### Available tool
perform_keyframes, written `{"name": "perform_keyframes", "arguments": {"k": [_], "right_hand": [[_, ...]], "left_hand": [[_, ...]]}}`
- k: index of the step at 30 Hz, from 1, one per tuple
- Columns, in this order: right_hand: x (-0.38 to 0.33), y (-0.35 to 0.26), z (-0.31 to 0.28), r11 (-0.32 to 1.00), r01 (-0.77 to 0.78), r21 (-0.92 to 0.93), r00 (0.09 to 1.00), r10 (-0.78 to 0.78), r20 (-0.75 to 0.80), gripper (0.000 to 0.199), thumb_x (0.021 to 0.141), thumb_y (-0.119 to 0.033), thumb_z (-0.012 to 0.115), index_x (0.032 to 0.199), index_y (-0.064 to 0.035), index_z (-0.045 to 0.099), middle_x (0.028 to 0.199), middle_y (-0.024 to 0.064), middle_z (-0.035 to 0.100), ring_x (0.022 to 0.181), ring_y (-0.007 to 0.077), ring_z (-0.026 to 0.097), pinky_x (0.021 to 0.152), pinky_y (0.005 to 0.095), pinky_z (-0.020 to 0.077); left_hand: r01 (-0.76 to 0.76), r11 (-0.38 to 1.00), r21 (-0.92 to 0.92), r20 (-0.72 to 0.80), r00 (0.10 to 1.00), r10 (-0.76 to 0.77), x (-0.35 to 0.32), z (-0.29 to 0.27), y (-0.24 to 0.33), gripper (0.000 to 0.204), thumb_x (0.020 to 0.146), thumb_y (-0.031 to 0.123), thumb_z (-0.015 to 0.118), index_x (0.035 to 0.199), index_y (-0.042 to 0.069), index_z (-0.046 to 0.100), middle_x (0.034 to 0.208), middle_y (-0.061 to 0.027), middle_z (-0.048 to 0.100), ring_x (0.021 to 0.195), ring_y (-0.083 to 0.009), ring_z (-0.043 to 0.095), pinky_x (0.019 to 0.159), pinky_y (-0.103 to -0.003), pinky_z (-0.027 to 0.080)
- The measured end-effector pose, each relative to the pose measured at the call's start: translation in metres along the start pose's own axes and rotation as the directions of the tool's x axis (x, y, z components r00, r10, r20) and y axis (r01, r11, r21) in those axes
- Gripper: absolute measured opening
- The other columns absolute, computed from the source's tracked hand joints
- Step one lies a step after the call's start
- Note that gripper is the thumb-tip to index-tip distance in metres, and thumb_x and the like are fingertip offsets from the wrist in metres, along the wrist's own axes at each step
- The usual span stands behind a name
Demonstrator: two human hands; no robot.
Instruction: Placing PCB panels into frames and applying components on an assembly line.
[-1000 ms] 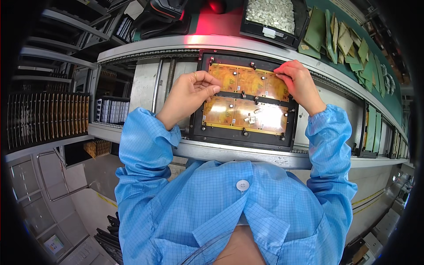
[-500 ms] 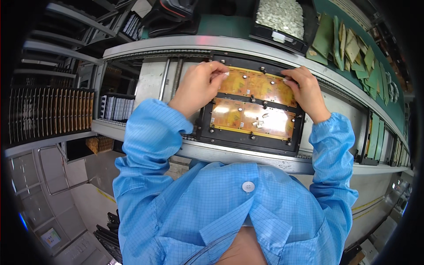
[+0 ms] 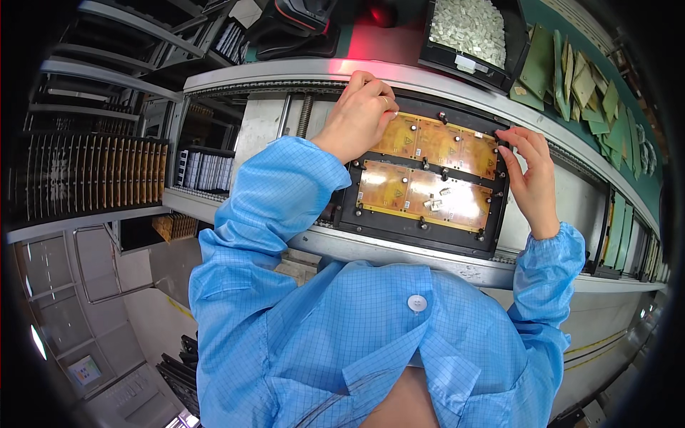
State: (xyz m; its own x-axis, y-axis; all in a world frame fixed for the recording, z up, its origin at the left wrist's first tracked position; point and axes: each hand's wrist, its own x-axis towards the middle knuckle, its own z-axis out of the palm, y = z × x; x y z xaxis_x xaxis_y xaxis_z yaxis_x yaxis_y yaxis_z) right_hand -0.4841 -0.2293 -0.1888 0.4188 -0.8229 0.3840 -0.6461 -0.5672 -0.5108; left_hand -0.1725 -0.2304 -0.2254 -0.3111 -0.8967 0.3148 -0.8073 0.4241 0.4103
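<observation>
A black carrier frame (image 3: 421,230) lies across the rails in front of me, holding two yellow-amber circuit boards, an upper one (image 3: 435,143) and a lower one (image 3: 385,187). My left hand (image 3: 360,118) is at the upper board's left end, its fingers curled together. A small white piece (image 3: 394,114) shows at their tips, partly hidden by the fingers. My right hand (image 3: 531,171) is at the same board's right end, thumb and forefinger apart near the corner clamp knob (image 3: 497,134). Several small whitish pieces (image 3: 434,202) lie loose on the lower board.
Beyond the rail (image 3: 285,69) stands a black bin (image 3: 467,64) full of small white pieces. Green boards (image 3: 546,75) lean in a row at the far right. A black and red device (image 3: 303,21) sits at the back. A rack of amber boards (image 3: 93,178) is on the left.
The view has shifted, so the carrier appears farther right. My left hand has turned, with its knuckles higher over the upper board's corner. My right hand's fingers have spread at the board's right end.
</observation>
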Motion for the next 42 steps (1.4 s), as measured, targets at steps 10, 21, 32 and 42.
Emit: {"name": "perform_keyframes", "arguments": {"k": [10,21,32,42], "right_hand": [[-0.013,-0.024,0.014,0.968,0.089,0.234,0.953,-0.151,0.263,0.018,0.077,0.002,0.070,0.095,-0.0010,0.067,0.091,0.0129,0.063,0.089,0.0312,0.060,0.079,0.0377,0.0495],[-0.025,-0.022,0.021,0.952,-0.052,0.301,0.920,-0.072,0.386,0.015,0.079,0.003,0.069,0.093,0.0007,0.065,0.092,0.0135,0.062,0.085,0.0301,0.062,0.076,0.0356,0.0509],[-0.029,-0.004,-0.001,0.951,-0.186,0.248,0.947,0.106,0.304,0.013,0.079,0.010,0.066,0.090,0.0019,0.067,0.090,0.0095,0.062,0.080,0.0235,0.063,0.068,0.0300,0.0490],[-0.034,-0.002,-0.001,0.967,-0.113,0.227,0.942,0.031,0.335,0.022,0.078,0.010,0.065,0.098,0.0014,0.068,0.089,0.0119,0.063,0.083,0.0273,0.064,0.072,0.0333,0.0523]], "left_hand": [[-0.037,0.997,0.062,0.036,0.999,0.035,0.000,0.001,0.001,0.011,0.080,0.010,0.071,0.090,0.005,0.075,0.097,-0.0045,0.065,0.108,-0.0266,0.051,0.100,-0.037,0.043],[-0.094,0.985,-0.143,0.026,0.995,0.099,-0.020,-0.007,0.059,0.020,0.081,0.015,0.071,0.097,0.003,0.068,0.092,-0.0141,0.063,0.099,-0.0323,0.056,0.089,-0.041,0.047],[0.059,0.976,-0.212,0.273,0.962,0.001,-0.038,0.023,0.098,0.020,0.082,0.021,0.073,0.087,0.002,0.066,0.083,-0.0137,0.065,0.087,-0.0311,0.060,0.076,-0.042,0.050],[0.156,0.901,-0.404,0.398,0.917,0.019,-0.025,0.011,0.084,0.013,0.083,0.009,0.071,0.089,-0.003,0.069,0.079,-0.0157,0.067,0.074,-0.0259,0.067,0.068,-0.034,0.054]]}}
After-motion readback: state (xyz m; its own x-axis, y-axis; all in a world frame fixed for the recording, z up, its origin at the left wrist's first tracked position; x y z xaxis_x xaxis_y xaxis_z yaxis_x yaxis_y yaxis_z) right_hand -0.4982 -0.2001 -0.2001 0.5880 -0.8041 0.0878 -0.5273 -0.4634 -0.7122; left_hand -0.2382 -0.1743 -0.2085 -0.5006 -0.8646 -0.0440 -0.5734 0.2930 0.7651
